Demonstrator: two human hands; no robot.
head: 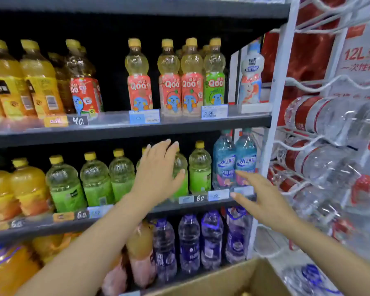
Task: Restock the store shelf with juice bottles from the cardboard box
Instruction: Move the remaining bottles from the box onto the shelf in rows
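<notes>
While the left hand (158,169) lay spread, grip open, against a green juice bottle (181,174) on the middle shelf (124,214), the right hand (263,195) hovered open at three o'clock. Full, smooth plastic likely felt heavy and slippery; the waist looked safest.

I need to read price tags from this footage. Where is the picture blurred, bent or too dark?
Head view: wide-angle lens bows the shelf edges; motion blur smears the wire rack of water bottles at right and both hands; the shelf back is dark; the price tags are soft, digits barely legible.
</notes>
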